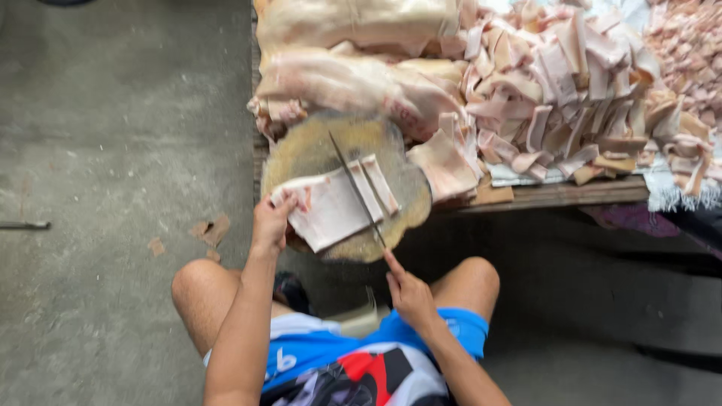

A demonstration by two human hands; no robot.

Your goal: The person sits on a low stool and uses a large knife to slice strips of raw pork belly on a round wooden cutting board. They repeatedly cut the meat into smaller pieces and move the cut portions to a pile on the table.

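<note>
Fingers of the left hand [269, 219] curl down over the near left corner of a pale slab [331, 207] of pork skin, pinning it to the board [316, 146]; they are bent close together, gripping the edge rather than lying flat. The right hand [410, 295] is closed around the handle of a knife [356, 188], with the forefinger stretched out along the handle toward the blade. How tightly the other fingers wrap cannot be told, since the hand is seen from the back.

The knife's thin blade runs up and away from the right hand, lying across the right part of the slab. Right of the blade sit two narrow strips [378, 184], side by side and touching the slab's cut edge.

The board is a round, worn, yellowish block, resting on the near left corner of a low wooden table [564, 194]. The slab covers its near half and hangs slightly over the rim by the left hand.

No bowl or bin shows; the table itself bears the rest. Behind the board lie large uncut sheets [353, 45], folded and stacked. To the right, a big heap of cut strips [571, 83] spreads across the table, touching the board's right side. Small scraps [210, 229] lie on the concrete floor [113, 150], left of the person's knee.
</note>
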